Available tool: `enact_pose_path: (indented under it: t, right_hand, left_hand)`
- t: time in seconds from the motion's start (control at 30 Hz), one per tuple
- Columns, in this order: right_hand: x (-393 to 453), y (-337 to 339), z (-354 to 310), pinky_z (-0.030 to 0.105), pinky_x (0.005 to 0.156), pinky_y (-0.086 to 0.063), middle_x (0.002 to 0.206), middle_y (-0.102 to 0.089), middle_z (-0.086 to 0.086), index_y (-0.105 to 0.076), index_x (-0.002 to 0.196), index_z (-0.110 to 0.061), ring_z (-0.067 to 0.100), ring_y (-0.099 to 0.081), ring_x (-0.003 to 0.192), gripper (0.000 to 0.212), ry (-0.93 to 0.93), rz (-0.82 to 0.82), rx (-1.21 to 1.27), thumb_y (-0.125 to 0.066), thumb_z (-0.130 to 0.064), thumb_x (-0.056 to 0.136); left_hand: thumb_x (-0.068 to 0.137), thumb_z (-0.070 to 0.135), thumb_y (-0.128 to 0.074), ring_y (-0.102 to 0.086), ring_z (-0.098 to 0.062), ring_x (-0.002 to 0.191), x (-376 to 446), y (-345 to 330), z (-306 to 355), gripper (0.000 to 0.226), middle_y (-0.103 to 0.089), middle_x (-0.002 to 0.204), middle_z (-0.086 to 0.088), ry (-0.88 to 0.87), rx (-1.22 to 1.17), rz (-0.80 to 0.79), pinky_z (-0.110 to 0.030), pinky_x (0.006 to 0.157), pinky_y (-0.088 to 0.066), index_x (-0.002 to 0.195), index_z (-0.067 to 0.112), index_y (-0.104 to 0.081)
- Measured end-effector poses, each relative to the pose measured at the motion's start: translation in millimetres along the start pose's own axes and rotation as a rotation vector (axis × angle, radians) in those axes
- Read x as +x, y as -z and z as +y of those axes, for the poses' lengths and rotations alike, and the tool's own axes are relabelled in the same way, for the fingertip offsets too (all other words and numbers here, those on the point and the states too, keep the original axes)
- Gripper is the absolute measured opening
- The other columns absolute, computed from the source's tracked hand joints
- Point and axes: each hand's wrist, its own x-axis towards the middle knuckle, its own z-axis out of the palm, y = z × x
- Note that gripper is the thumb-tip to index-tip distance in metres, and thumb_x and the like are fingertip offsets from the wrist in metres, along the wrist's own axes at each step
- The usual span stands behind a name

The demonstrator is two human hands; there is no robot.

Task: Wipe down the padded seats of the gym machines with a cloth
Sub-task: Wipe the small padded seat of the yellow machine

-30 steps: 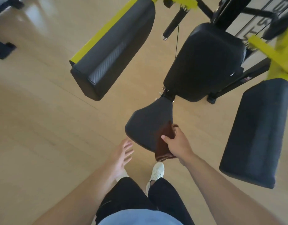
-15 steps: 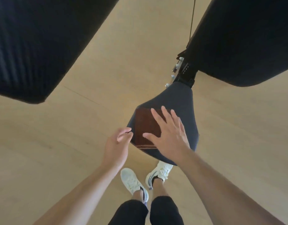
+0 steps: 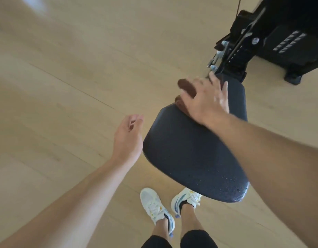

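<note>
A dark padded seat (image 3: 188,154) fills the middle right of the head view, with small water drops near its front edge. A brown cloth (image 3: 186,86) lies on the seat's far, narrow end. My right hand (image 3: 206,101) presses flat on the cloth with fingers spread. My left hand (image 3: 128,138) hovers in the air just left of the seat with fingers loosely curled, holding nothing and not touching the seat.
The seat's black post and metal adjustment bracket (image 3: 226,56) rise behind it, with the machine's black base (image 3: 289,51) at the top right. Pale wooden floor (image 3: 65,86) lies all around. My two white shoes (image 3: 170,206) stand under the seat's front edge.
My right hand has pushed the cloth from the seat's near left part up to its far narrow end. The camera has dropped closer, and the upper pads have left the view.
</note>
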Motion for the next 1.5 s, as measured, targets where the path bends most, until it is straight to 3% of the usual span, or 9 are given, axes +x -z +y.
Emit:
enact_pose_path:
  t: [0.2,0.33,0.43,0.6,0.8,1.03,1.2,1.33,1.5]
  right_hand:
    - [-31,6,-23,0.043,0.098,-0.044,0.135,-0.060,-0.007,-0.064,0.127,-0.039,0.027,-0.057,0.125,0.044,0.067,0.043,0.152,-0.046,-0.057,0.091]
    - [-102,-25,-49,0.045,0.114,-0.042,0.144,-0.061,-0.010,-0.069,0.127,-0.035,0.017,-0.047,0.143,0.050,0.432,-0.009,0.217,-0.051,-0.050,0.082]
    - [-131,-48,-50,0.047,0.117,-0.040,0.145,-0.061,-0.001,-0.071,0.128,-0.026,0.020,-0.046,0.145,0.050,0.565,0.025,0.213,-0.059,-0.040,0.081]
    - [-147,-45,-4,0.043,0.120,-0.036,0.152,-0.055,-0.003,-0.063,0.139,-0.026,0.016,-0.037,0.150,0.053,0.305,0.182,0.203,-0.062,-0.038,0.088]
    - [-124,-27,50,0.048,0.125,-0.024,0.161,-0.041,-0.004,-0.045,0.153,-0.024,0.018,-0.020,0.156,0.055,-0.310,0.285,0.229,-0.051,-0.042,0.102]
    - [-28,-3,56,0.049,0.113,-0.039,0.156,-0.043,-0.002,-0.041,0.151,-0.028,0.026,-0.034,0.149,0.051,-0.437,0.306,0.335,-0.043,-0.045,0.103]
    - [11,4,41,0.046,0.110,-0.040,0.157,-0.044,-0.007,-0.045,0.148,-0.031,0.017,-0.032,0.151,0.047,-0.127,0.298,0.348,-0.047,-0.043,0.103]
    - [21,16,11,0.038,0.086,-0.043,0.129,-0.065,-0.010,-0.061,0.127,-0.039,0.020,-0.061,0.113,0.037,0.291,-0.085,0.213,-0.048,-0.052,0.095]
    - [38,18,-37,0.035,0.066,-0.035,0.086,-0.065,-0.004,-0.071,0.091,-0.031,0.026,-0.058,0.084,0.038,0.410,-0.365,-0.057,-0.045,-0.059,0.088]
  left_hand:
    - [0.102,0.036,-0.047,-0.066,-0.010,0.104,0,19,-26,0.026,-0.070,0.104,0.015,-0.027,-0.072,0.069,-0.040,0.101,-0.051,0.110,0.024,-0.070]
    - [0.103,0.034,-0.046,-0.069,-0.014,0.109,-13,17,-32,0.027,-0.073,0.106,0.007,-0.015,-0.187,0.161,-0.046,0.104,-0.050,0.099,0.025,-0.071]
    - [0.102,0.035,-0.047,-0.068,-0.011,0.108,-15,15,-26,0.026,-0.073,0.101,0.012,-0.016,-0.216,0.177,-0.037,0.100,-0.051,0.097,0.028,-0.071]
    - [0.102,0.038,-0.050,-0.061,0.008,0.094,-9,-2,-4,0.017,-0.069,0.102,0.016,-0.145,-0.021,0.098,-0.012,0.081,-0.042,0.103,0.032,-0.066]
    - [0.099,0.057,-0.039,-0.058,-0.012,0.119,9,-39,11,0.042,-0.063,0.128,0.014,-0.045,0.230,-0.006,-0.041,0.103,-0.047,0.126,0.031,-0.058]
    - [0.098,0.060,-0.029,-0.060,-0.019,0.112,8,-54,4,0.047,-0.066,0.116,0.010,-0.108,0.435,0.151,-0.040,0.090,-0.047,0.116,0.028,-0.059]
    - [0.099,0.051,-0.032,-0.060,-0.023,0.108,7,-59,5,0.040,-0.067,0.111,0.007,-0.152,0.501,0.207,-0.037,0.081,-0.040,0.111,0.026,-0.060]
    - [0.099,0.042,-0.036,-0.059,-0.020,0.118,6,-62,5,0.045,-0.064,0.126,0.011,-0.141,0.489,0.238,-0.041,0.087,-0.043,0.140,0.028,-0.046]
    - [0.098,0.027,-0.036,-0.057,-0.016,0.122,5,-64,5,0.065,-0.057,0.137,0.017,-0.116,0.484,0.268,-0.039,0.091,-0.041,0.158,0.036,-0.014]
